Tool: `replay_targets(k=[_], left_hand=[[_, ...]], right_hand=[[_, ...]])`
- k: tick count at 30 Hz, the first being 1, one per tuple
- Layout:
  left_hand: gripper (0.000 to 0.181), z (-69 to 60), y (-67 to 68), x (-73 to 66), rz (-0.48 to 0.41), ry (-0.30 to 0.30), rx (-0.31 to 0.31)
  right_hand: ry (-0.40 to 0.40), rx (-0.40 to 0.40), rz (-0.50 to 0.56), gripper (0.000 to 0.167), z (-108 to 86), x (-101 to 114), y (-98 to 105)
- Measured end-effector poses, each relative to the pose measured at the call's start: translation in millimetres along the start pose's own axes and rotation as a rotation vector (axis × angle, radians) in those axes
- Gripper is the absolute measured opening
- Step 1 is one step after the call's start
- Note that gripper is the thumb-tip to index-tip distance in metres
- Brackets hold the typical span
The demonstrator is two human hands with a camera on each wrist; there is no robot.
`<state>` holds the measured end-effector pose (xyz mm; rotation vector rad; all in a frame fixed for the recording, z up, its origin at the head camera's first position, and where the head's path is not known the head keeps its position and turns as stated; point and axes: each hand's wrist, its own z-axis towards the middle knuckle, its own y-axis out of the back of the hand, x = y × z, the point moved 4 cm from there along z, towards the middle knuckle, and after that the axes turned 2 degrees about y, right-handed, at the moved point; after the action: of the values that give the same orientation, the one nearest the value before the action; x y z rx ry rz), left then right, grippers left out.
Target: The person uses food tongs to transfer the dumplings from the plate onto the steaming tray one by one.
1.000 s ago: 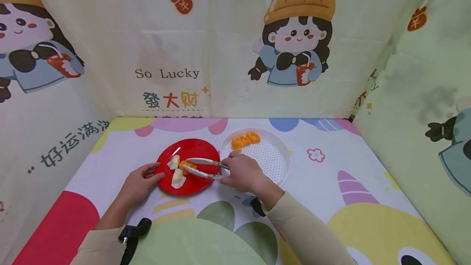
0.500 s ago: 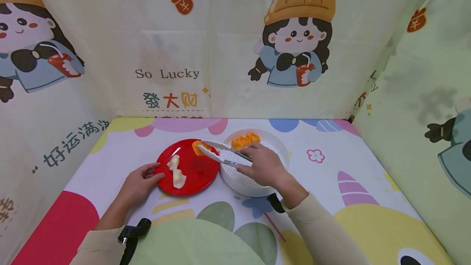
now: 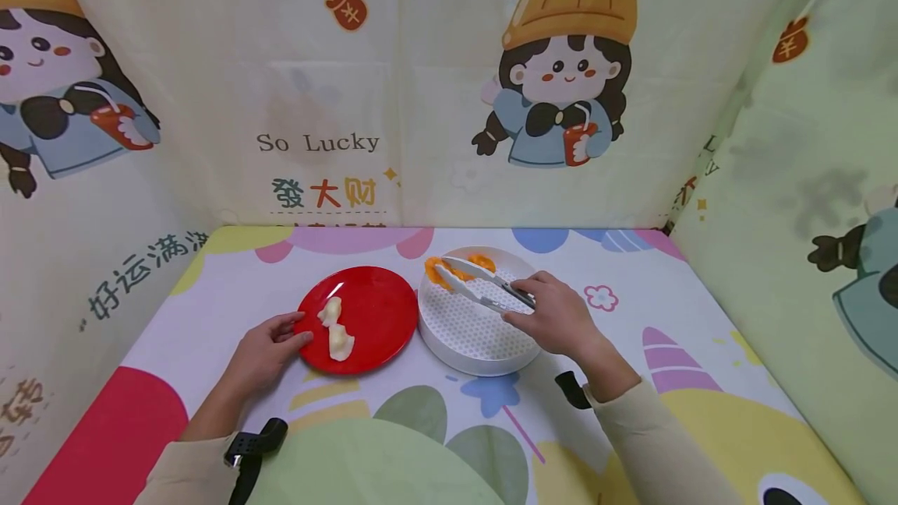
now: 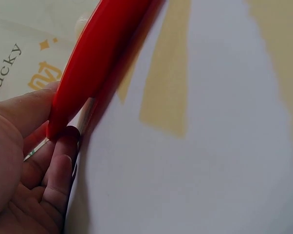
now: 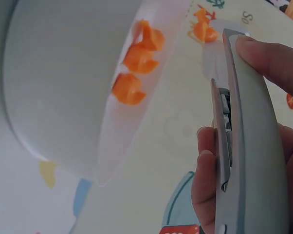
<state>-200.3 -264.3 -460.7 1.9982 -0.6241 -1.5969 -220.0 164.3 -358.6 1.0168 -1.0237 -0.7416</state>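
My left hand pinches the left rim of the red plate; in the left wrist view, the thumb is on one side of the rim and fingers are under it. On the plate lie two white dumplings. My right hand grips metal tongs, whose tips hold an orange dumpling over the far left of a round white perforated tray. The right wrist view shows that held dumpling apart from several orange dumplings inside the tray.
The plate and the tray stand side by side on a patterned tablecloth. Behind the table rises a printed cloth backdrop, with similar cloth at both sides.
The tongs have lifted the orange dumpling off the red plate and carried it right, over the white tray. My left hand has stayed at the plate rim.
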Motion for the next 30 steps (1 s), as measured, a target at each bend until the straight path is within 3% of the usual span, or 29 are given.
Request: replay_targets(k=[6,19,30], left_hand=[[0.072,0.9,0.0,0.3,-0.002,-0.007,0.003],[0.073,1.6,-0.7,-0.4,-0.001,-0.003,-0.005],[0.072,0.2,-1.7,-0.2,-0.006,0.001,-0.007]], right_hand=[[-0.046,0.049,-0.027,0.051,-0.6,-9.7,-5.6],[-0.030,0.097,-0.090,0.050,7.8,-6.6,-18.5],[-0.075,0.142,-0.063,0.055,10.3,-9.2,-25.4]])
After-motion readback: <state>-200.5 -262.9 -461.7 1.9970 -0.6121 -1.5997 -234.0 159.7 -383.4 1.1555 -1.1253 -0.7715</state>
